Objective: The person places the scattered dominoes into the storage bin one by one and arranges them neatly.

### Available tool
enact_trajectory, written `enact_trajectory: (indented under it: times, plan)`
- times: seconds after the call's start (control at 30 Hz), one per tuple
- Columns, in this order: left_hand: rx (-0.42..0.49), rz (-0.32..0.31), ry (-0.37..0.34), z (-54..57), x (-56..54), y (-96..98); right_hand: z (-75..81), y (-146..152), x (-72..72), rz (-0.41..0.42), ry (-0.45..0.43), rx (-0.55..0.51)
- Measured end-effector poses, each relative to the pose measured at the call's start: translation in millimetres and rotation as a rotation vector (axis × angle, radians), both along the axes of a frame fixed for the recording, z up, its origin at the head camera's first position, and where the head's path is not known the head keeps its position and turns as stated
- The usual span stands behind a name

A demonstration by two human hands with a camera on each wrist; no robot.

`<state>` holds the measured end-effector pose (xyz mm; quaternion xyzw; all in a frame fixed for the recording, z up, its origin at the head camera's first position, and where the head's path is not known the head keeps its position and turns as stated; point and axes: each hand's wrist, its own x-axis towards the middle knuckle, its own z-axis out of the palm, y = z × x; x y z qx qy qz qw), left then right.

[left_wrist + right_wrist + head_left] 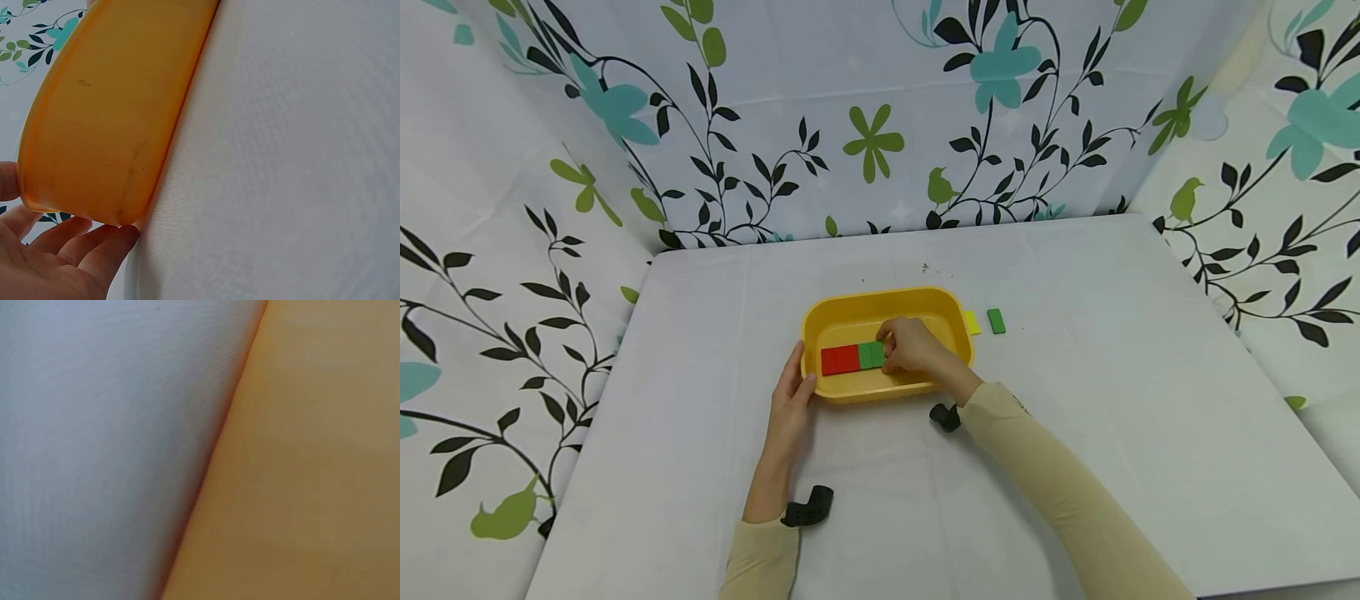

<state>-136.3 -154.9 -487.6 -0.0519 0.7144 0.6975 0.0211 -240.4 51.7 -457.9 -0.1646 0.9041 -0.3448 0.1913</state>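
A yellow plastic tray sits on the white table. Inside it, red blocks and green blocks form a row along the near side. My left hand holds the tray's left end at the near corner, fingers on the end wall and thumb at the rim. The left wrist view shows those fingers against the tray wall. With curled fingers, my right hand pinches the row's rightmost green block, partly hiding it. Only the blurred tray wall and cloth appear in the right wrist view.
To the right of the tray lie a yellow block, touching or close to the rim, and a loose green block. Black wrist devices are on both arms. Patterned fabric hangs behind and beside the table.
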Motion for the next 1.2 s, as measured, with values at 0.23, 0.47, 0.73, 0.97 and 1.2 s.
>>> enact_trajectory:
  times: [0.23, 0.47, 0.73, 0.97, 1.2]
  plan:
    - [0.008, 0.003, 0.0, -0.3, -0.2, 0.2, 0.0, 1, 0.5, -0.004, -0.008, -0.02]
    - [0.02, 0.001, -0.004, -0.8, -0.4, 0.8, 10.6, 12, 1.8, -0.044, -0.02, -0.104]
    - [0.024, -0.002, -0.002, -0.2, 1.7, 0.6, 53.6, 43, -3.1, -0.065, 0.067, -0.163]
    - [0.023, -0.006, -0.001, -1.1, 1.3, 0.5, 67.6, 91, -12.6, -0.153, 0.187, -0.247]
    - [0.024, 0.002, -0.001, -0.8, 0.3, 0.5, 56.0, 138, -24.9, -0.276, 0.198, -0.204]
